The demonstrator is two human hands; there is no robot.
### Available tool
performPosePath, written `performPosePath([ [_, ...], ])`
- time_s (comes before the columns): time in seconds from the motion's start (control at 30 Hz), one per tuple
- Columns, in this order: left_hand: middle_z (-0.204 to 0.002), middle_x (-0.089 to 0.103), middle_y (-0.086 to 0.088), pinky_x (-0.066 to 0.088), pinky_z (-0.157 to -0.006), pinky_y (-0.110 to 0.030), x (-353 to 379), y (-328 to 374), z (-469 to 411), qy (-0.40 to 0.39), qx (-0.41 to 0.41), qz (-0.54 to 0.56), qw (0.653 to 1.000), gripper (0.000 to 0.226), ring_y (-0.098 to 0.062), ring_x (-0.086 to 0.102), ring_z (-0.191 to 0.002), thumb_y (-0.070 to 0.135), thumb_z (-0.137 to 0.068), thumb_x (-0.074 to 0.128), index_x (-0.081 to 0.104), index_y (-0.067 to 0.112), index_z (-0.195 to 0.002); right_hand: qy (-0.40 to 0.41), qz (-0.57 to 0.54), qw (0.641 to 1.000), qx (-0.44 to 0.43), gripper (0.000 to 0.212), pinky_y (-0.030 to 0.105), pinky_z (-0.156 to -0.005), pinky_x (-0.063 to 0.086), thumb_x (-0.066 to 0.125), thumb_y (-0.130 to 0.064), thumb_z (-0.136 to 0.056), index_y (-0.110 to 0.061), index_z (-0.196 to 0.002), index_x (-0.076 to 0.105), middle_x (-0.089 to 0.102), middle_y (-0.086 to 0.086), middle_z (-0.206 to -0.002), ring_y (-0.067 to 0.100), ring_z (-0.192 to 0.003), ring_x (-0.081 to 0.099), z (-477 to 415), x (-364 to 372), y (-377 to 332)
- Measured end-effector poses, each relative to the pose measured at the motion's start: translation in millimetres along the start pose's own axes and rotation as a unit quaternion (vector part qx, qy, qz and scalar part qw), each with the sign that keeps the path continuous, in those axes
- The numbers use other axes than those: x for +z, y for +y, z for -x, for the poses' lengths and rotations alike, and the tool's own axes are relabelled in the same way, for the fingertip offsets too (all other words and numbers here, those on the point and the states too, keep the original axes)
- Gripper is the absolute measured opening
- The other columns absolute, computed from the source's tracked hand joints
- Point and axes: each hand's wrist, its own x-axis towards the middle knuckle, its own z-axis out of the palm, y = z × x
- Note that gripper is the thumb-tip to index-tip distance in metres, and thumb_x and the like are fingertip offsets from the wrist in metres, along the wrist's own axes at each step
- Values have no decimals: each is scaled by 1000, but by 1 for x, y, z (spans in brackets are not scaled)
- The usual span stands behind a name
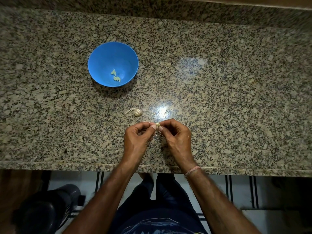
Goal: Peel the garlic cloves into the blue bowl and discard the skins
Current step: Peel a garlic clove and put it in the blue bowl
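Observation:
A blue bowl (108,54) stands on the granite counter, left of centre, with several peeled cloves (115,75) at its bottom. A partial garlic bulb (136,112) with a papery tail lies on the counter just beyond my hands. My left hand (138,139) and my right hand (176,135) meet near the front of the counter, and both pinch one small garlic clove (157,124) between thumbs and fingertips. A few pale bits of skin (156,135) show under the hands.
The granite counter (219,92) runs wide to the right and left, with a raised back ledge (152,7). Small skin flakes (164,113) lie in the bright glare spot. A dark bin (45,210) stands on the floor below left of the counter's front edge.

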Motion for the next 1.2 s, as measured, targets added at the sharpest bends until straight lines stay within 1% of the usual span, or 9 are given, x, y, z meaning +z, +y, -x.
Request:
performPosePath([
  [0.2, -96, 80, -6, 62, -92, -43, -2, -1, 0, 6, 13, -19, 1000, 11, -28, 76, -97, 18, -93, 78, 80, 13, -102, 2, 18, 1000, -14, 6, 35, -83, 63, 78, -11, -92, -10, -98, 76, 76, -3, -93, 14, -91, 73, 0, 2, -1],
  [0.37, -91, 79, -6, 61, -90, -54, -1, -2, 0, 14, 27, -38, 999, 6, -41, 72, -96, 20, -92, 79, 81, 20, -97, 8, 32, 999, -24, 5, 35, -81, 64, 76, -8, -93, -11, -97, 76, 76, -4, -91, 13, -89, 73, 0, 4, -2],
  [0.57, -92, 79, -3, 64, -82, -33, -1, -2, -2, 26, 27, -48, 998, 12, -26, 75, -92, 25, -97, 74, 79, 16, -103, -6, -5, 1000, 3, 9, 36, -89, 62, 75, -13, -95, -10, -104, 77, 77, -1, -98, 14, -97, 74, 1, 6, -5],
  [0.7, -91, 77, -1, 63, -80, -37, -8, -6, -6, 18, 54, -87, 995, 14, -24, 73, -89, 30, -97, 73, 78, 19, -104, -21, -9, 1000, 19, 9, 38, -92, 61, 74, -13, -96, -11, -104, 78, 78, -1, -100, 14, -100, 74, 1, 5, -6],
  [0.87, -88, 74, 6, 56, -69, -19, -9, -4, -6, 6, 89, -180, 980, 14, -3, 69, -79, 32, -98, 71, 76, 20, -103, -18, 9, 1000, 16, 7, 36, -89, 62, 74, -14, -96, -10, -102, 77, 77, -1, -97, 13, -96, 73, 1, 5, -5],
  [0.97, -86, 75, 3, 58, -70, -25, -9, -7, -9, -3, 58, -145, 988, 13, -12, 70, -79, 31, -98, 72, 75, 20, -101, -24, -2, 999, 32, 6, 34, -88, 62, 75, -16, -96, -12, -100, 77, 77, -1, -95, 14, -95, 74, -1, 5, -7],
  [1.07, -92, 77, -6, 63, -83, -34, -9, -6, -9, -1, 14, -66, 998, 12, -24, 74, -91, 26, -96, 74, 76, 15, -102, -26, -19, 996, 84, 13, 38, -85, 62, 76, -25, -95, -13, -90, 75, 75, 2, -88, 16, -87, 72, -3, 5, -7],
  [1.13, -90, 77, -6, 62, -80, -29, -9, -4, -9, 0, 10, -71, 997, 13, -21, 74, -86, 24, -94, 76, 76, 12, -99, -22, 0, 994, 103, 17, 36, -80, 62, 76, -26, -95, -12, -86, 73, 73, 3, -83, 16, -80, 69, -4, 6, -7],
  [1.2, -81, 74, -6, 58, -69, -25, -8, -2, -10, -5, -39, -56, 998, 14, -16, 68, -72, 23, -93, 77, 76, 8, -93, -7, 62, 995, 72, 16, 26, -72, 58, 75, -23, -95, -12, -84, 71, 71, 1, -80, 15, -75, 67, -2, 7, -8],
])
